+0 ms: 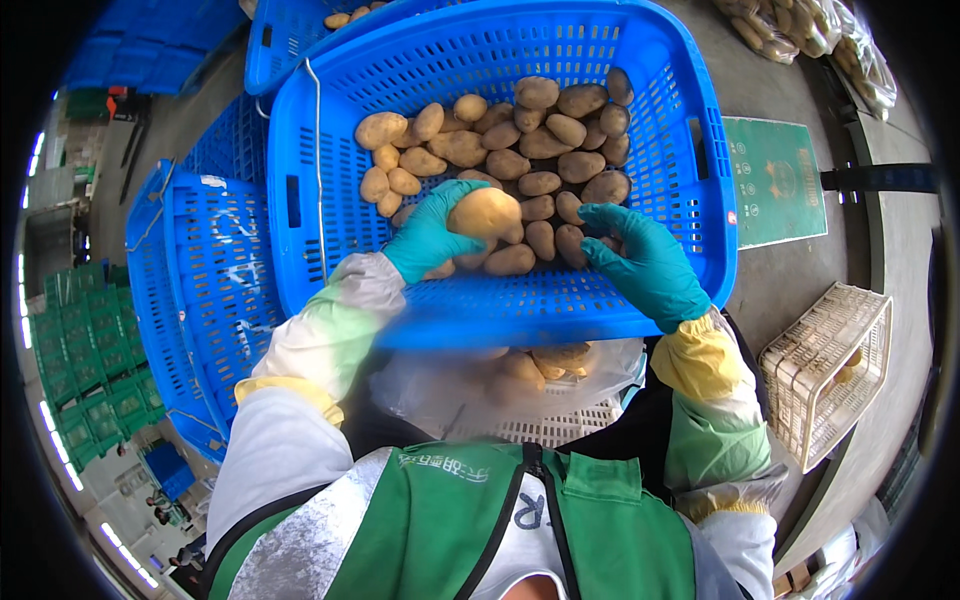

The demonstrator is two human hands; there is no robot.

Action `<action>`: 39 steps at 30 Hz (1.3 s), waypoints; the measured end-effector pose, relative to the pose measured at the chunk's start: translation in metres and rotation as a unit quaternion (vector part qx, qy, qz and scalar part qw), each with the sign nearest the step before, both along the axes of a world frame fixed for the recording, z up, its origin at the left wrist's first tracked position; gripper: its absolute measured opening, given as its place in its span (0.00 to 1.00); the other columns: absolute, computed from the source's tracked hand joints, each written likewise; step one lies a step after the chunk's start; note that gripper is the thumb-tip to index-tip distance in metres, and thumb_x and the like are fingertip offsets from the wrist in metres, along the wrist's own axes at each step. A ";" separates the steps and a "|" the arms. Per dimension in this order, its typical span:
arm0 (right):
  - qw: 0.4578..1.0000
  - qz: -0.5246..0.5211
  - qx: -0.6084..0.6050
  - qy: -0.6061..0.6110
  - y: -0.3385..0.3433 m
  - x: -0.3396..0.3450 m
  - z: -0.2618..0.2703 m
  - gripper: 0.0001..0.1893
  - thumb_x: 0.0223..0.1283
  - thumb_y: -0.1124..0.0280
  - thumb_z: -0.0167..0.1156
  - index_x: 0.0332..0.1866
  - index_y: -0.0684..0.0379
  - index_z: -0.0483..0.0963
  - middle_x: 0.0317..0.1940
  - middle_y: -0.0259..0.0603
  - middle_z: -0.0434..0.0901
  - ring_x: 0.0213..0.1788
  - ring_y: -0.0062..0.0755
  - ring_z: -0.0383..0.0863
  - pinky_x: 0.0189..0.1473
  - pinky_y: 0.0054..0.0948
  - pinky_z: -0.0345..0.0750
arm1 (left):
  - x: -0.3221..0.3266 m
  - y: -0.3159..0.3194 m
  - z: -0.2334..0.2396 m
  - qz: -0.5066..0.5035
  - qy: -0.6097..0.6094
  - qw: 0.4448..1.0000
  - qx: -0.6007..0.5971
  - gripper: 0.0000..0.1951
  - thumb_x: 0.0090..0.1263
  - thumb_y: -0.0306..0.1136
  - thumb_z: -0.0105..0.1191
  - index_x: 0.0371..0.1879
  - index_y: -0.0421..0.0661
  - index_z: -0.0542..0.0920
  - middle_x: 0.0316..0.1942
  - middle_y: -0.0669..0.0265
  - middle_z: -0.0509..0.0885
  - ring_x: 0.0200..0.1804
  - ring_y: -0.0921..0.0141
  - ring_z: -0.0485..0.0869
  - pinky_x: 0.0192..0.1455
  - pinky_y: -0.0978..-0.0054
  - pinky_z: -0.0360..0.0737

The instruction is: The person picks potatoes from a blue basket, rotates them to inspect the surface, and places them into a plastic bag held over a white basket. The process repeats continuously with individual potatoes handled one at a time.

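Note:
A blue plastic crate point(712, 247) with slotted walls lies before me, with many potatoes point(536, 142) spread over its bottom. My left hand point(435, 231), in a teal glove, holds a large pale potato point(484, 213) above the crate's near left part. My right hand point(637, 259), gloved alike, hovers over the near right part with thumb and fingers apart; nothing shows between them, and potatoes lie just beyond its fingertips. Nearer my body, below the crate's rim, a clear plastic bag point(442, 390) holds more potatoes point(517, 371) over a white slotted crate point(555, 427).
More blue crates point(217, 262) are stacked at the left, and another blue crate point(262, 45) with potatoes is beyond. At the right are a green printed board point(780, 180) and a dirty white crate point(825, 375) on its side. Bagged potatoes point(772, 26) lie at the upper right.

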State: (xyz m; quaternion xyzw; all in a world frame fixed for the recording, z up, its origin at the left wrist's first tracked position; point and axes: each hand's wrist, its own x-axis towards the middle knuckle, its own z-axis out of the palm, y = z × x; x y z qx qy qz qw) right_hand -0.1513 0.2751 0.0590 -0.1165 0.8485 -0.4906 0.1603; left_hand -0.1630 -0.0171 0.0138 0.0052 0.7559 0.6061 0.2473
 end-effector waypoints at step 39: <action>0.817 0.022 -0.433 -0.381 -0.006 -0.006 0.019 0.44 0.43 0.70 0.76 0.69 0.59 0.62 0.60 0.42 0.72 0.61 0.36 0.75 0.62 0.37 0.75 | 0.022 0.034 -0.015 0.067 -0.364 0.868 0.333 0.25 0.74 0.43 0.50 0.65 0.44 0.69 0.63 0.61 0.74 0.63 0.66 0.75 0.65 0.67 0.75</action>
